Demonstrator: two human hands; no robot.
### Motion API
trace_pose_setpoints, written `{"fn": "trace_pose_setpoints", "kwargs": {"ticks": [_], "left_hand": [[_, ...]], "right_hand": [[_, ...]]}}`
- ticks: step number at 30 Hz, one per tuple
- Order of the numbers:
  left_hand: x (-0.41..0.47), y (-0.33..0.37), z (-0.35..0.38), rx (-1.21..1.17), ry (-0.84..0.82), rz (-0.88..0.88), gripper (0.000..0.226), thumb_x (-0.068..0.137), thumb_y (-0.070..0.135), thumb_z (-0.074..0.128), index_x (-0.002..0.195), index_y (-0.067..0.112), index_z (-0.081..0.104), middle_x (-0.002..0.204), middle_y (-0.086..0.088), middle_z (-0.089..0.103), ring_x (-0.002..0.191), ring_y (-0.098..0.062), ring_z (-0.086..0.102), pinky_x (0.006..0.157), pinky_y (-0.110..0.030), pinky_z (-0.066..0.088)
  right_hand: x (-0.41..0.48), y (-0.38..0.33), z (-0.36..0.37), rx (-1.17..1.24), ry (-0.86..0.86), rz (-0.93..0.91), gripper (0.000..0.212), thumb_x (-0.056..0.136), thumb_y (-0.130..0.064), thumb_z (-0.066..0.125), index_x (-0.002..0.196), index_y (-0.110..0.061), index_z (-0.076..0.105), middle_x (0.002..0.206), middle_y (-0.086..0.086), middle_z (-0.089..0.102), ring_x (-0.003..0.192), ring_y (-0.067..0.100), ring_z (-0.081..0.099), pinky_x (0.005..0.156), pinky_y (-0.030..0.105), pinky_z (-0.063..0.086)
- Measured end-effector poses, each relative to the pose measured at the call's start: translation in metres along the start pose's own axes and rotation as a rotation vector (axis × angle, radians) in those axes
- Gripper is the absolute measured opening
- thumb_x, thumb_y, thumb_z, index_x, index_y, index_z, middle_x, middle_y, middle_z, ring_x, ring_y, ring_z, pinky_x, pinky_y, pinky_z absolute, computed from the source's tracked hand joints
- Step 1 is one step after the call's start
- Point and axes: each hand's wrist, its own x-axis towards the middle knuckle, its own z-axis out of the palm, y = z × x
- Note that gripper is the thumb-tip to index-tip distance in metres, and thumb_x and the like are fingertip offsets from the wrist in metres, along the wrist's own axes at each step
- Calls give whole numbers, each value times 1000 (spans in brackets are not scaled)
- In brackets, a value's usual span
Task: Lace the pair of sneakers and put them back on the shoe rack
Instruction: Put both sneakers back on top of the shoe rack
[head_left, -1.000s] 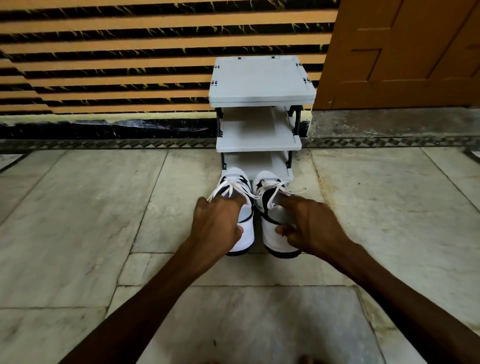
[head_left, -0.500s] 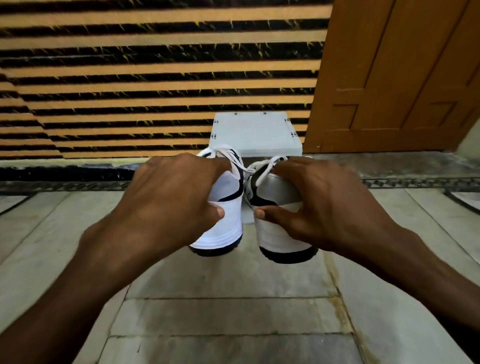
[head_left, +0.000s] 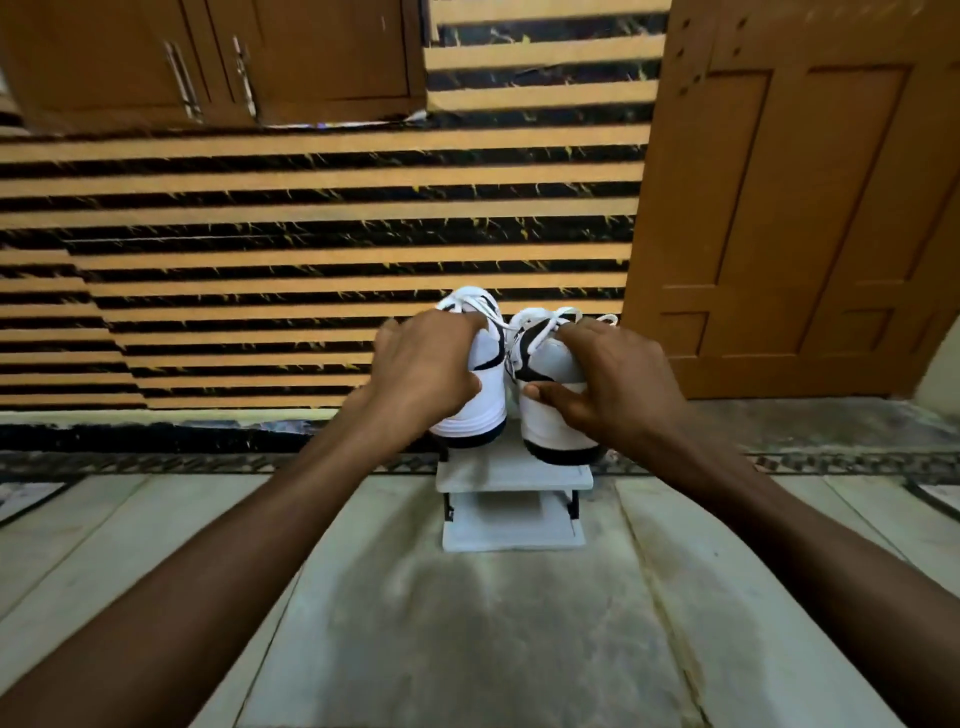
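Two white sneakers with black trim and white laces are in the air, heels toward me. My left hand (head_left: 423, 371) grips the left sneaker (head_left: 485, 402) over its top. My right hand (head_left: 605, 384) grips the right sneaker (head_left: 550, 421) the same way. Both shoes hover just above the top shelf of the small grey shoe rack (head_left: 511, 480), which stands on the floor against the wall. The sneakers and my hands hide most of the top shelf. A lower shelf shows beneath.
A wall with orange and black stripes (head_left: 311, 260) stands behind the rack. A brown wooden door (head_left: 800, 208) is at the right, brown cabinet doors (head_left: 208, 57) at the upper left. Pale stone floor tiles (head_left: 467, 623) stretch toward me.
Both hands took the sneakers off the floor in front of the rack, raised them and carried them forward over the rack's top shelf. The camera tilted upward.
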Motion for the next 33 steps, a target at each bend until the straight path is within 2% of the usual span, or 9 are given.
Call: {"fn": "trace_pose_setpoints", "kwargs": {"ticks": [7,12,17,22,28,33], "left_hand": [[76,-14,82,-36,-72,24,37,79,11,67,114,21,60,107,-5,68,110,-29,59,98,-47,37],[106,-17,114,-41,-62,34,39,80,12,68,117,20,58,111,-6,66,112,-29,56,95,-47,38],[126,-19,127,-79,-40,21,43,80,12,69,121,21,57,116,-6,64,112,-28,56,86,-44,45],[135,-19,132,-140,-32,16,50,80,9,70,127,21,55,119,-7,63,111,-28,57,72,-36,42],[138,-19,133,-189,-27,-2,55,80,12,72,131,18,52,124,-8,61,116,-29,54,80,-39,47],[140,-17,138,-175,-27,36,47,80,15,70,124,17,54,121,-8,62,112,-29,55,79,-39,47]], "right_hand": [[41,48,74,15,-38,-6,53,83,-51,64,125,-20,55,122,6,63,100,30,62,72,34,44],[70,68,106,-19,-93,42,55,84,-50,63,126,-16,53,121,7,61,98,28,61,72,31,40],[89,80,125,-6,-105,91,58,85,-50,63,127,-11,52,126,10,59,106,29,59,80,34,45],[99,84,133,3,-109,94,58,84,-50,63,125,-11,52,124,10,60,104,30,59,76,33,42],[104,75,134,-5,-113,108,56,87,-48,60,126,-8,51,125,13,58,109,31,57,86,38,46],[103,74,130,-5,-139,124,56,86,-44,64,127,-7,51,127,14,57,111,31,56,87,38,44]]}}
